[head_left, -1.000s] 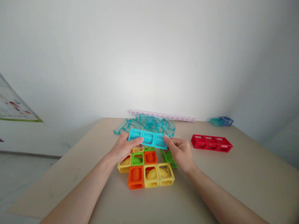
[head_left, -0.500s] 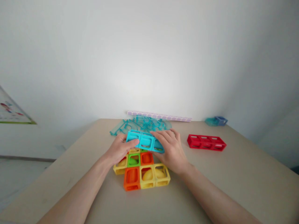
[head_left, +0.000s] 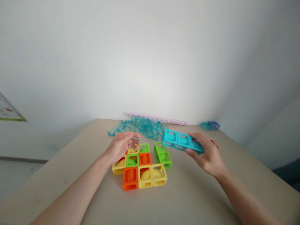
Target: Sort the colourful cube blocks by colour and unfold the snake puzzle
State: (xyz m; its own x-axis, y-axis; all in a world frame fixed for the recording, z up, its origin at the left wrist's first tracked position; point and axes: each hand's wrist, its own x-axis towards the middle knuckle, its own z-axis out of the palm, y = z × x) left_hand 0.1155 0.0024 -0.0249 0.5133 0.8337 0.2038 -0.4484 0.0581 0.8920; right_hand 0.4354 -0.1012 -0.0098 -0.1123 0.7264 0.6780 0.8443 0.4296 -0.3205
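Note:
My right hand (head_left: 208, 154) grips one end of a light-blue row of three joined hollow cube blocks (head_left: 182, 140), held above the table. Over the back left of a joined group of orange, yellow and green cube blocks (head_left: 145, 159) is my left hand (head_left: 122, 145), its fingers apart and slightly curled, with nothing in it. Rounded pieces show inside several of these cubes. To the group's right lies a separate green block piece (head_left: 162, 154). A red block row (head_left: 214, 143) is almost wholly hidden behind my right hand.
Clear teal plastic parts (head_left: 147, 127) lie heaped at the back of the table (head_left: 98, 200). Behind them a long lilac patterned strip (head_left: 157, 118) runs along the wall. A dark-blue cube (head_left: 214, 125) with a teal piece (head_left: 205, 125) beside it sits at the back right.
My left hand has let go of the light-blue block row. My right hand has carried it to the right, uncovering the green piece and blocking most of the red row.

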